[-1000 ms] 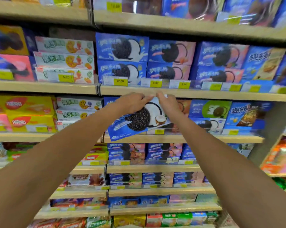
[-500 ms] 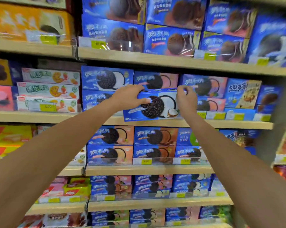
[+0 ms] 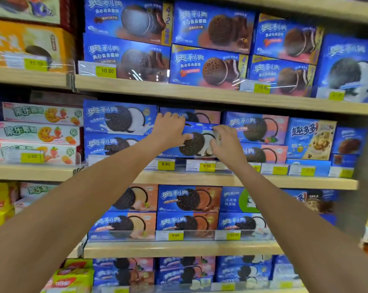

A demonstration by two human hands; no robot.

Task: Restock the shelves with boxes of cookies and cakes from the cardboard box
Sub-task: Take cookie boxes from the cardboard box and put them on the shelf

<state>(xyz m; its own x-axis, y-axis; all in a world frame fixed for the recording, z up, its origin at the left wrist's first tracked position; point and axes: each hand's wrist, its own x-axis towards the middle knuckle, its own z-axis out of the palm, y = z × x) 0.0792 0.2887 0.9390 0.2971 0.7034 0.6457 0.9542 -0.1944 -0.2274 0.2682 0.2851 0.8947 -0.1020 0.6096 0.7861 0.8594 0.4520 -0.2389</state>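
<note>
Occupying the front of the middle shelf [image 3: 221, 179], one blue cookie box [image 3: 196, 144] is held lengthwise, face outward, in the slot between two stacks of similar boxes.

Hold: the box is gripped at both ends. The left hand [image 3: 170, 130] is hooked over the upper left corner, with its fingers [image 3: 168, 117] curled across the top edge and the thumb laid on the printed front. The right hand [image 3: 225, 144] is closed on the right end, its fingers [image 3: 218, 129] bent over the upper edge.

Reason, as judged: a two-ended hold is used so that the box can be kept level and square while it is seated behind the price tags [image 3: 207, 166]. The face is turned forward, presumably to match the neighbouring rows. A pink-and-blue box [image 3: 202, 116] is seen just behind and above it, so the slot is judged to be partly filled already.

Not determinable: whether the underside is resting on the shelf or on another box, since the lower edge is covered by the tag rail, and how deep the slot runs. The right part of the front is covered by the right hand, and the left part by the left thumb. The cardboard box named as the source is not in view. Print on the outer boxes is blurred.
</note>
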